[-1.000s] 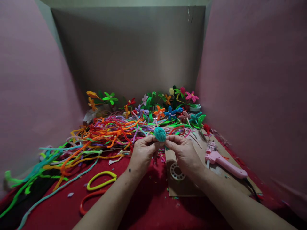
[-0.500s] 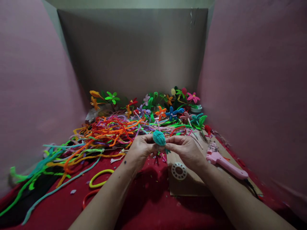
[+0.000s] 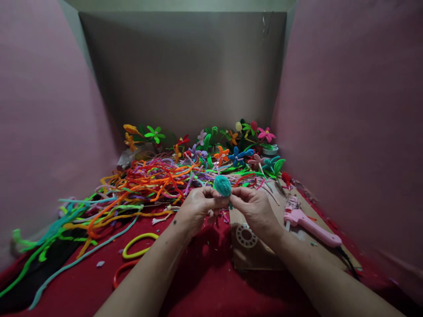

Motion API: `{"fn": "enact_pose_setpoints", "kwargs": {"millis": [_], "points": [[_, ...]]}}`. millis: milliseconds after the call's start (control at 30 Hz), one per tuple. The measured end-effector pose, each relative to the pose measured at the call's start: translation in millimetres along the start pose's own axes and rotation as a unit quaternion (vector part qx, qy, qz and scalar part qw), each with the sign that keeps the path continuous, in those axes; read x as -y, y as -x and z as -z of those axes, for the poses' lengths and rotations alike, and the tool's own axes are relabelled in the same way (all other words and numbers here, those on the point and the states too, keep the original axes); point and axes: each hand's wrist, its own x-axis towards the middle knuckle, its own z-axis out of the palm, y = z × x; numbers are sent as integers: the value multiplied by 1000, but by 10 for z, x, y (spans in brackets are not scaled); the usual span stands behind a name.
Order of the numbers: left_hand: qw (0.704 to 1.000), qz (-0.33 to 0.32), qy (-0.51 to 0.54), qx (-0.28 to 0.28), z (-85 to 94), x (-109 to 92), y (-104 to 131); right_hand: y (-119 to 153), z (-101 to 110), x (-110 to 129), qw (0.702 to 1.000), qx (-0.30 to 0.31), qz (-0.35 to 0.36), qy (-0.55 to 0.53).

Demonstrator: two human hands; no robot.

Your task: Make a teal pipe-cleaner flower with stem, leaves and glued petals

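Observation:
A teal pipe-cleaner flower bud (image 3: pixel 222 186), rounded and fuzzy, is held up in front of me between both hands. My left hand (image 3: pixel 199 207) pinches it from the left, thumb and forefinger at its base. My right hand (image 3: pixel 254 207) grips the lower right of the bud with closed fingertips. A bit of teal stem shows below the right fingertips; the rest of the base is hidden by my fingers. Under my right wrist lies a cardboard sheet (image 3: pixel 257 257) with a white ring-shaped disc with holes (image 3: pixel 246 235) on it.
A pink glue gun (image 3: pixel 312 226) rests on the cardboard at right. Loose colourful pipe cleaners (image 3: pixel 158 178) heap up at left and centre. Finished pipe-cleaner flowers (image 3: pixel 236 156) line the back wall. Scissors with yellow and red handle loops (image 3: pixel 140 245) lie by my left forearm on red cloth (image 3: pixel 198 281).
The teal bud has turned more upright and shifted slightly right and up. Both hands keep their pinch on it, with the fingers slightly moved.

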Motion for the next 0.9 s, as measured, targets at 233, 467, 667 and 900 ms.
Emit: {"fn": "enact_pose_setpoints", "kwargs": {"millis": [233,467,667,900], "points": [[998,-54,-27,3,28,-51,28,-95,29,-43,980,28,-49,-190],[997,-73,-1,2,-20,-40,37,-92,30,-43,971,31,-74,-227],[996,-88,-1,-29,-51,13,17,-77,12,-122,981,-8,-51,-185],[988,-111,-71,-76,-79,-8,33,-27,-15,-68,997,-1,-6,-78]]}}
